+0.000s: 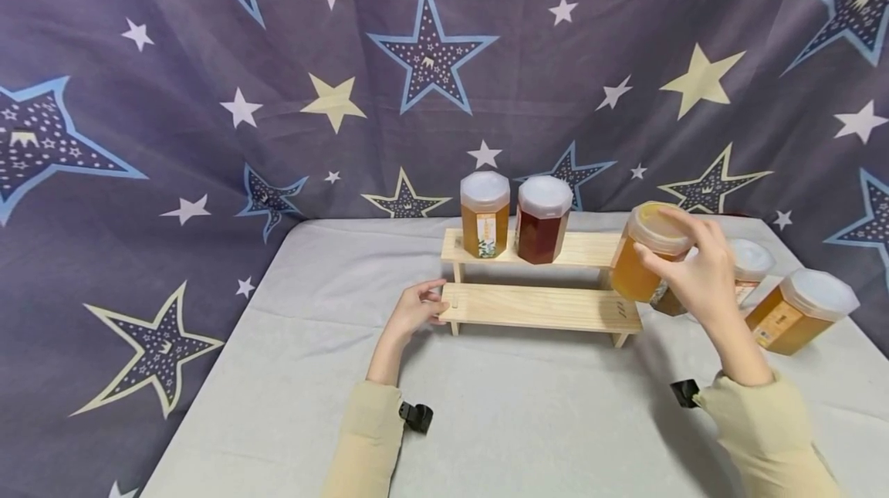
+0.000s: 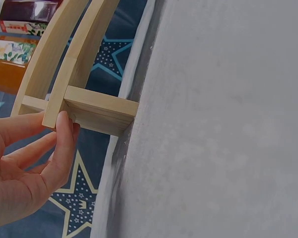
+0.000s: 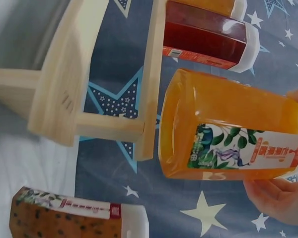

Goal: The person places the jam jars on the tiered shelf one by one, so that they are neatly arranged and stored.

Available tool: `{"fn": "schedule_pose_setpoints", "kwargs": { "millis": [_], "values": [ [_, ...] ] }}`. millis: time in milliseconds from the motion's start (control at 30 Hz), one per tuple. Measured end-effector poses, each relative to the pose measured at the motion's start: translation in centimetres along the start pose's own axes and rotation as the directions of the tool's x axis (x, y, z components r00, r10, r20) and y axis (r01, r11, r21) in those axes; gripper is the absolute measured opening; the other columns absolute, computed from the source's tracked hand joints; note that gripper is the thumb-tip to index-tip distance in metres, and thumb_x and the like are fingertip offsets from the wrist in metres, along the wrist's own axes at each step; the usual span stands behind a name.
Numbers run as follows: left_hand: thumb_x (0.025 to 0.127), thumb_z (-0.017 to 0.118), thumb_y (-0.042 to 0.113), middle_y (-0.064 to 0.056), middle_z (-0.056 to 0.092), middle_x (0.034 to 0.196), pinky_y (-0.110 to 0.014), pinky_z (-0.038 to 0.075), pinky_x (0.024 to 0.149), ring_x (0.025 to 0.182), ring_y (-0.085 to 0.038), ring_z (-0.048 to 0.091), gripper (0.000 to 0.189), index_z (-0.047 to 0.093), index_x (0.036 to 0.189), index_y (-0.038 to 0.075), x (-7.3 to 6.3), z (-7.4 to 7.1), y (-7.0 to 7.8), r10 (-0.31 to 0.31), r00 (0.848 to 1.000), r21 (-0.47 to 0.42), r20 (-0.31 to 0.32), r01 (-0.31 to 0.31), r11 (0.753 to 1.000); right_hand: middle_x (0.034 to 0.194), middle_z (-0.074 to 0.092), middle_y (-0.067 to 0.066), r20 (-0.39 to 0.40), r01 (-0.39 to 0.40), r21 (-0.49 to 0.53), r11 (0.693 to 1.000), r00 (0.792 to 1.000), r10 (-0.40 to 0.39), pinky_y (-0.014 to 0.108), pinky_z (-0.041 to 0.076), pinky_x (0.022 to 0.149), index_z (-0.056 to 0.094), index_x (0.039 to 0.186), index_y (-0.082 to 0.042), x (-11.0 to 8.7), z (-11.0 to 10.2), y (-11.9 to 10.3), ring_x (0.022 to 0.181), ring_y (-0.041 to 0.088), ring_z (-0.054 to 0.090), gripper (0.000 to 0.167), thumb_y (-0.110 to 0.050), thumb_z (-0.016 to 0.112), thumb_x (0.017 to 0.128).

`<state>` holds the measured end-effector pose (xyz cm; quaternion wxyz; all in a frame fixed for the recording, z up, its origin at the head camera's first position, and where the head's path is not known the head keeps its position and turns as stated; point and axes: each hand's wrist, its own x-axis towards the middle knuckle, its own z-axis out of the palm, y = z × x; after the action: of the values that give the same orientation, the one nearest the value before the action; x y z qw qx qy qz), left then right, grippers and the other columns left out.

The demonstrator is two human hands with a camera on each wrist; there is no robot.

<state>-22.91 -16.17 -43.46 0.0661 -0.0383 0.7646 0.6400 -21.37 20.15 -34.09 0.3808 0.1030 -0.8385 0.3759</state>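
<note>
My right hand (image 1: pixel 704 266) grips an orange jar (image 1: pixel 633 270) with a whitish lid, holding it near the lid, tilted, by the right end of a two-step wooden rack (image 1: pixel 528 306). In the right wrist view, the jar (image 3: pixel 228 104) shows its leafy label and hangs apart from the upper shelf (image 3: pixel 151 79). With thumb and fingers, my left hand (image 1: pixel 415 305) pinches the left end of the rack's lower step. On the upper step stand an amber jar (image 1: pixel 474 232) and a dark red jar (image 1: pixel 539 237), side by side.
To the right of the rack stand a speckled brown jar (image 3: pixel 64 213), a white-lidded jar (image 1: pixel 752 257) partly behind my right hand, and another amber jar (image 1: pixel 799 316). A grey cloth (image 1: pixel 528 421) covers the table. Behind it hangs a star-patterned curtain (image 1: pixel 514 112).
</note>
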Motion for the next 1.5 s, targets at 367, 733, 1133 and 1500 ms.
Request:
{"fn": "schedule_pose_setpoints", "kwargs": {
  "millis": [367, 733, 1133, 1500],
  "values": [
    [0.076, 0.057, -0.012, -0.015, 0.047, 0.086, -0.032, 0.058, 0.061, 0.061, -0.013, 0.05, 0.047, 0.045, 0.122, -0.01, -1.4, -0.1, 1.3, -0.009, 0.999, 0.006, 0.04, 0.008, 1.0, 0.095, 0.05, 0.02, 0.0, 0.035, 0.061, 0.997, 0.999, -0.035, 0.018, 0.033, 0.062, 0.058, 0.112, -0.004, 1.4, 2.1, -0.5, 0.084, 0.017, 0.043, 0.055, -0.004, 0.076, 0.059],
    [0.075, 0.058, -0.011, -0.011, 0.048, 0.083, -0.03, 0.058, 0.058, 0.06, -0.012, 0.051, 0.047, 0.049, 0.121, -0.007, -0.2, 0.1, -0.6, 0.003, 1.0, -0.001, 0.005, -0.003, 1.0, 0.098, 0.051, 0.021, 0.03, 0.002, 0.095, 0.995, 1.0, -0.004, 0.023, 0.036, 0.066, 0.057, 0.11, -0.003, 2.7, 4.0, -0.4, 0.09, 0.027, 0.046, 0.053, -0.008, 0.077, 0.061],
    [0.076, 0.058, -0.01, -0.011, 0.048, 0.083, -0.03, 0.058, 0.058, 0.059, -0.011, 0.051, 0.047, 0.049, 0.122, -0.007, 0.1, 0.0, -0.5, 0.003, 1.0, 0.009, 0.009, -0.003, 1.0, 0.095, 0.051, 0.02, 0.045, -0.008, 0.086, 0.996, 0.999, 0.004, 0.021, 0.036, 0.059, 0.055, 0.11, -0.004, 3.4, 5.3, -0.2, 0.084, 0.024, 0.045, 0.052, -0.011, 0.076, 0.063],
    [0.075, 0.057, -0.012, -0.011, 0.049, 0.082, -0.03, 0.058, 0.058, 0.056, -0.01, 0.051, 0.048, 0.048, 0.122, -0.007, 0.1, 0.1, -0.2, 0.013, 1.0, -0.002, 0.0, -0.013, 1.0, 0.096, 0.049, 0.022, 0.066, -0.033, 0.084, 0.996, 0.997, 0.027, 0.037, 0.042, 0.065, 0.053, 0.112, -0.003, 3.8, 6.4, 0.0, 0.087, 0.03, 0.046, 0.053, -0.015, 0.076, 0.066]
  ]
}}
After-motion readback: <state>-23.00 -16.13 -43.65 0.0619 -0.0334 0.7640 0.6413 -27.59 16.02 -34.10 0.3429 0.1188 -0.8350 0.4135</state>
